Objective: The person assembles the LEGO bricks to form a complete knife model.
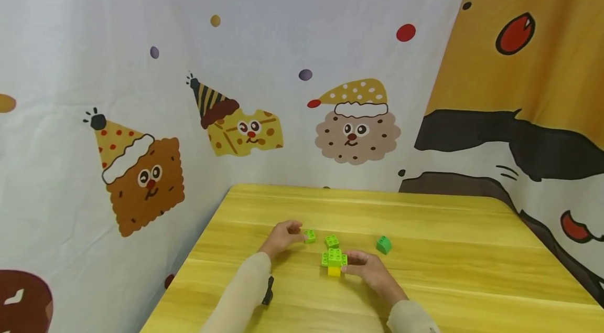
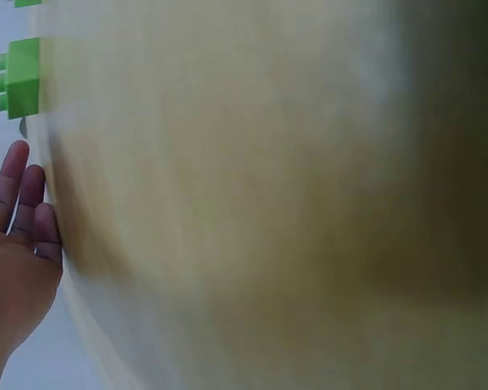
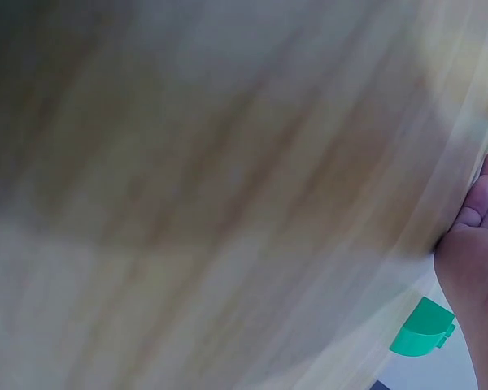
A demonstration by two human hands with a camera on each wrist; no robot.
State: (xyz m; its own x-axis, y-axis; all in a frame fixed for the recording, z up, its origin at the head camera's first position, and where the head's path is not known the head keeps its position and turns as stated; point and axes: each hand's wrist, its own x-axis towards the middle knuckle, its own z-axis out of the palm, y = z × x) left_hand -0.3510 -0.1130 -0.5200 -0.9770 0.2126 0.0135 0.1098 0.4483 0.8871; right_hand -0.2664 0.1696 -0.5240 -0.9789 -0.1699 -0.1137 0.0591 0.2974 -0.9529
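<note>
On the wooden table, my right hand (image 1: 370,271) grips the right side of a small stack of building bricks, its thumb in front and fingers behind. The stack has light green bricks (image 1: 334,256) on top of a yellow brick (image 1: 334,271). Toward the left, my left hand (image 1: 282,237) has its fingertips right at a loose light green brick (image 1: 309,236); its fingers (image 2: 15,175) look loosely extended in the left wrist view. Another light green brick (image 1: 332,241) lies just behind the stack. In the right wrist view, my right hand (image 3: 476,244) shows only partly, at the edge.
A darker green brick with a curved side (image 1: 384,245) lies right of the stack, beyond my right hand. The wooden table (image 1: 453,249) has rounded far corners. Behind it hangs a white curtain (image 1: 292,18) with cartoon prints.
</note>
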